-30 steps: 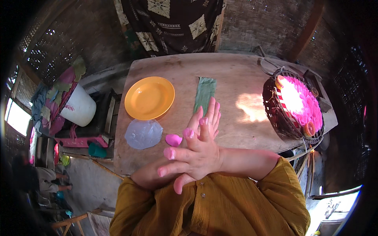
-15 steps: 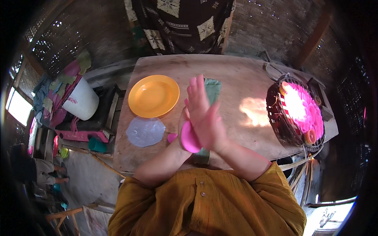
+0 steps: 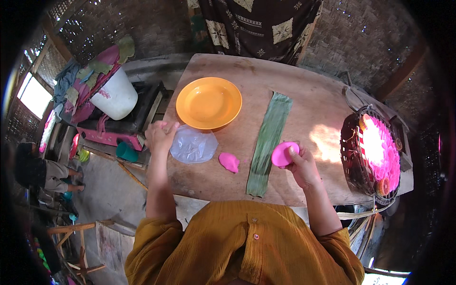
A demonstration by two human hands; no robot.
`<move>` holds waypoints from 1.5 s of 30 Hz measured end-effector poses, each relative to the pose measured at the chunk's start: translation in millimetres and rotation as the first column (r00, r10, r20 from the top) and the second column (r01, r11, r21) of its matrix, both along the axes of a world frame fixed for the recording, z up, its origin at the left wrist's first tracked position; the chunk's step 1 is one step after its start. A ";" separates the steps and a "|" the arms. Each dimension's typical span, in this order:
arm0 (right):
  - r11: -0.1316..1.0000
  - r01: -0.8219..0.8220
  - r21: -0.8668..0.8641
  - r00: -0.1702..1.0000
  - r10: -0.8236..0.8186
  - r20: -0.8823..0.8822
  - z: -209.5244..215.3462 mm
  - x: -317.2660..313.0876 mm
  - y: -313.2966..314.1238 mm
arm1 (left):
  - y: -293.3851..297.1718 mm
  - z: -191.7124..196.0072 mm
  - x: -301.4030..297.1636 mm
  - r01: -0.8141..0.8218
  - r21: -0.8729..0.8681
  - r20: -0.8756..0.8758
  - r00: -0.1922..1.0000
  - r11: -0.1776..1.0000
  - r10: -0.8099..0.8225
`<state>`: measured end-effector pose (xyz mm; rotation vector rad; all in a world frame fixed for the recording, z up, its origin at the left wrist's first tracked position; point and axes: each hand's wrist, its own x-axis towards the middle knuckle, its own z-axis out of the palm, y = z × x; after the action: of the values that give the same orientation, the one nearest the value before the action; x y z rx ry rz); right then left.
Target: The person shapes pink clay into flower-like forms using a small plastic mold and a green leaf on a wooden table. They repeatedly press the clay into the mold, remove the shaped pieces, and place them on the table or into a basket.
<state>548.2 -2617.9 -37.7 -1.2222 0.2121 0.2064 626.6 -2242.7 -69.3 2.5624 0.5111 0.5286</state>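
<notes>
One flat, oval pink piece [image 3: 281,155] sits in your right hand [image 3: 300,164], its right edge clamped between your thumb on the upper face and the fingers bent behind it. Most of its face points up, clear of the thumb, and its left edge overlaps the view of the green leaf strip [image 3: 270,142]; whether the two touch, you cannot tell. Left of the strip, a smaller pink lump [image 3: 229,162] lies on the wooden table [image 3: 308,111], near the clear plastic sheet [image 3: 194,146]. Your left hand [image 3: 161,135] is just beside that sheet's left side, pink on its fingertips; its fingers look bent, but you cannot tell whether they are together or apart. Beyond the sheet stands the orange plate [image 3: 209,102]; well to the right is the dark basket [image 3: 350,159] of bright pink pieces [image 3: 384,156]. Half a second ago your hands were close together with the oval piece between them; now they are well apart, and the leaf strip, then largely covered, shows nearly whole.
</notes>
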 end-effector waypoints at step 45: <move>0.821 -0.369 0.435 0.918 0.249 0.309 -3.5 -9.7 70.1 | -140.6 12.0 -62.3 0.766 -0.355 0.760 0.570 0.535 -0.312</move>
<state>538.5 -2547.8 -41.2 -0.7568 -0.2491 0.3712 564.3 -2383.4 -57.3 1.5418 -0.3798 0.7207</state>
